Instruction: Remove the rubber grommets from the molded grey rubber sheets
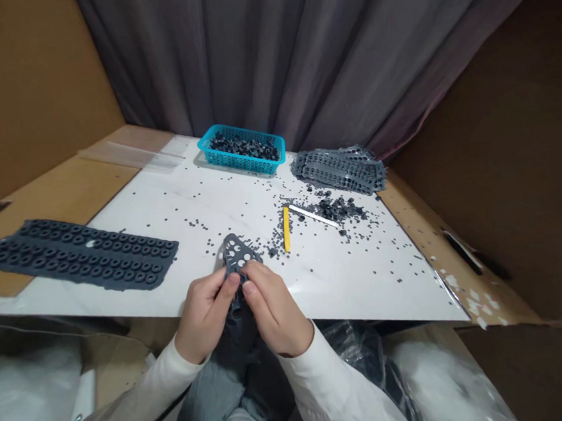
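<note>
Between both hands is a dark grey rubber sheet [236, 247] with round holes through it, bent over the table's near edge. My left hand [205, 309] grips its left side, thumb on top. My right hand [274, 307] pinches the right side, its thumb close to the other one. Whether a small part sits between the fingertips is hidden. To the left lies another dark grey rubber sheet [79, 253], covered in rows of raised rings. A yellow stick-like tool [287, 229] and a thin white strip [313, 216] lie ahead on the right.
A blue basket [243, 160] full of small dark pieces stands at the back. Right of it are stacked perforated sheets [338, 170]. A pile of dark bits [341, 209] and many tiny discs dot the white table [353, 282]. A black pen-like object [461, 251] lies far right.
</note>
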Tool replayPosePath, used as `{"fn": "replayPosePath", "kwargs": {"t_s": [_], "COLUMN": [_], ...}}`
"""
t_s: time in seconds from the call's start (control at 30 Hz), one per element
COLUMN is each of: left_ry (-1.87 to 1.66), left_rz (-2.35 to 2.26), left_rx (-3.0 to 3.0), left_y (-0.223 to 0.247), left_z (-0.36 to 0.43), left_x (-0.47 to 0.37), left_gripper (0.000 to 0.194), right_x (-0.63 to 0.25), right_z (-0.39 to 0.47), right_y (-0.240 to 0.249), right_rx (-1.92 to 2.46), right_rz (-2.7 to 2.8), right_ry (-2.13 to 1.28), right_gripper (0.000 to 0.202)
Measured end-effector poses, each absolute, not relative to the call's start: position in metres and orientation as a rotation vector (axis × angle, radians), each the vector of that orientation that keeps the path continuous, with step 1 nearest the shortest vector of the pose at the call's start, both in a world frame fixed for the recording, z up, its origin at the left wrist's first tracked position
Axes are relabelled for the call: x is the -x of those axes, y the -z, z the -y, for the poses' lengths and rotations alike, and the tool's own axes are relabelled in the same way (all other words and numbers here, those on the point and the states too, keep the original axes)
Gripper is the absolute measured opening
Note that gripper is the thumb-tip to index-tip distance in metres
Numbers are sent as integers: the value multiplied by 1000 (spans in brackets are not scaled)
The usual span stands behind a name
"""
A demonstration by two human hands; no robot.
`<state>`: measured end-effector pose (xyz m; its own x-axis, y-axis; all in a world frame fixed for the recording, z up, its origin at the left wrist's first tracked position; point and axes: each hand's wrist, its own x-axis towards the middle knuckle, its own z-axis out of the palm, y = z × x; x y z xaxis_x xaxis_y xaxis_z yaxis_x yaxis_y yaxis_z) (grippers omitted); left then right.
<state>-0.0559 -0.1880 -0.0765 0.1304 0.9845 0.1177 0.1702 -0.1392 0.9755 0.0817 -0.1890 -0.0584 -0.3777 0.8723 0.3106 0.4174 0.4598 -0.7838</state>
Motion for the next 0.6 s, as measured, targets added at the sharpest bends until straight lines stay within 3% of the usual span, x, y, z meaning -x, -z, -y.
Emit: {"fn": "replayPosePath", "kwargs": {"t_s": [0.3,0.6], "left_ry": [-928,-1132], "left_rz": [-1000,-974], "left_rx": [-1231,-522], "left_y": [85,85], "left_z": [179,189], "left_x": [61,37], "left_gripper": [42,44], "right_x": [-93,-60], "right_z": [177,191], "right_y": [66,86], "right_rx": [968,943], "right_rz": [2037,1010], "right_ry": [-965,-1238], "right_gripper": [30,35]}}
